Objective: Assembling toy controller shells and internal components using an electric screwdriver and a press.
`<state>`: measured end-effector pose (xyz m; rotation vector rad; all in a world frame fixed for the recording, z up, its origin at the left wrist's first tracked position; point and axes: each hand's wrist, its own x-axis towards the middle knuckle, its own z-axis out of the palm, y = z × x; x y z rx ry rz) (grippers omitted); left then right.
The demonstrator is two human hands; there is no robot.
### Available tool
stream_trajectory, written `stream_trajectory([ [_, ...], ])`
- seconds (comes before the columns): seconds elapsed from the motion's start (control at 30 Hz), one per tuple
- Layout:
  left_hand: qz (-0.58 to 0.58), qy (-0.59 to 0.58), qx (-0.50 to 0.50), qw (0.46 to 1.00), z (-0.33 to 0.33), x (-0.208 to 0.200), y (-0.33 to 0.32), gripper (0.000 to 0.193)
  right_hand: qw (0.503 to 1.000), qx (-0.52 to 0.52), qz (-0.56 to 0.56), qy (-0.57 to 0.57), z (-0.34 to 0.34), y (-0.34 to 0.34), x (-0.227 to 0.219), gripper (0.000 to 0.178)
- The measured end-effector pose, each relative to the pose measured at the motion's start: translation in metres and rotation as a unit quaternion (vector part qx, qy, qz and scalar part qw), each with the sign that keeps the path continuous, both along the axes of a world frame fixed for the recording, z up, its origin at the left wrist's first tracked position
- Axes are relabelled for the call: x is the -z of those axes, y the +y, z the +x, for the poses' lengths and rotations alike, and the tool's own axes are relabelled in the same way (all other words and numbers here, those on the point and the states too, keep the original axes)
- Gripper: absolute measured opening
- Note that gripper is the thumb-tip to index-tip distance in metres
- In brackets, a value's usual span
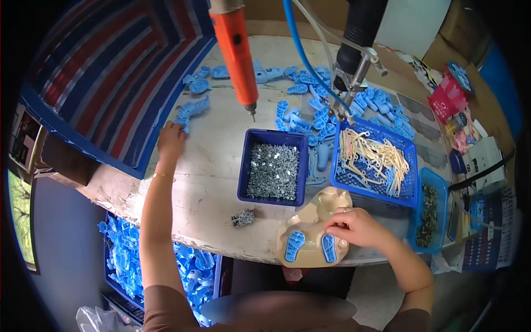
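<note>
Fingers (337, 227) of right hand (358, 227) bunch together over the fixture's (313, 237) edge; left hand's (171, 141) are unclear, open tabletop (210, 166) alongside

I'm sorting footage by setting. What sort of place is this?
Probably an assembly workshop: what looks like an orange power screwdriver hangs over the worktable, a dark blue bin holds many small metal pieces, and light blue plastic parts lie in groups.

Left arm (156, 221) stretched forward, a person reaches with the left hand (171, 141), its back uppermost and fingers pointing away; the right arm (408, 266) bends at the elbow (426, 285), the right hand (358, 226) turned inward, fingers curled.
</note>
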<state>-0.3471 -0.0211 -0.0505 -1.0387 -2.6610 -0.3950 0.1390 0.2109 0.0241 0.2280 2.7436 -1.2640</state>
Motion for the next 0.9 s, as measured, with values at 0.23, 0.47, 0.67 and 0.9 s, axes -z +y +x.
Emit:
stream_trajectory([
  [0.23, 0.444, -0.514, 0.135, 0.721, 0.138, -0.027, -0.119, 0.036, 0.992, 0.109, -0.024, 0.067, -0.004, -0.022, -0.026, 0.015],
  [0.47, 0.278, -0.654, 0.370, 0.599, 0.263, 0.010, -0.123, 0.041, 0.951, -0.044, -0.147, 0.270, -0.019, -0.117, -0.034, 0.053],
  [0.67, 0.328, -0.598, 0.232, 0.693, 0.327, -0.055, -0.054, 0.065, 0.919, -0.027, 0.186, 0.346, 0.014, -0.098, -0.057, 0.034],
  [0.9, 0.166, -0.255, 0.362, 0.881, 0.337, -0.052, -0.008, 0.080, 0.912, 0.034, 0.333, 0.235, 0.013, -0.079, 0.005, 0.034],
])
